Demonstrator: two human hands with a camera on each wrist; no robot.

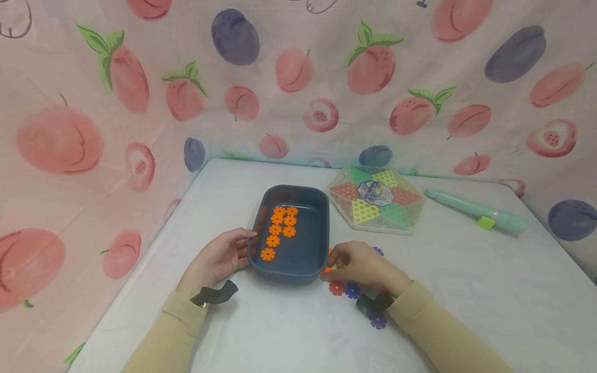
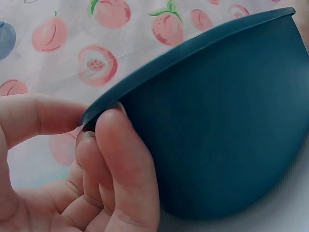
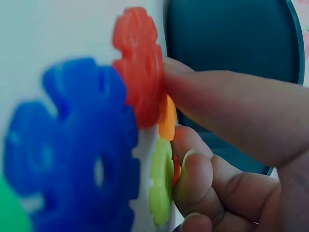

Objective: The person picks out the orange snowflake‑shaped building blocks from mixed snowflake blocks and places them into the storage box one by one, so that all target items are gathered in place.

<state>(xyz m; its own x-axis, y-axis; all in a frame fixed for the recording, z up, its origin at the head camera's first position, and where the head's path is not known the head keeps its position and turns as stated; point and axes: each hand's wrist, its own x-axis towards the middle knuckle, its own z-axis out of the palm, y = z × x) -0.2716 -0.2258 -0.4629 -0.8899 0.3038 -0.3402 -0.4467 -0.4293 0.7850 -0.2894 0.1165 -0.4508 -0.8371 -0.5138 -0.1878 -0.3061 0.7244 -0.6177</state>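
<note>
My left hand (image 1: 220, 257) holds the left rim of a dark blue plastic bin (image 1: 309, 241), thumb on one side of the edge and fingers beneath it. Several orange notched snowflake discs (image 1: 275, 229) lie inside, mostly toward the left. Beside the bin's near right corner, my right hand (image 1: 361, 264) has thumb and fingers curled around an orange snowflake disc (image 3: 167, 118) low on the table. Close to those fingers are a red disc (image 3: 138, 67), a yellow-green disc (image 3: 161, 183) and a blue disc (image 3: 79, 145). The hand partly covers this loose group.
Purple discs (image 1: 378, 320) lie by the right wrist. Behind the right hand sits a hexagonal board box (image 1: 366, 212) with coloured triangles. A pale green tube-shaped object (image 1: 471, 206) with a small lime block (image 1: 485, 223) rests farther right. Fruit-print cloth (image 1: 289, 134) hangs behind the table.
</note>
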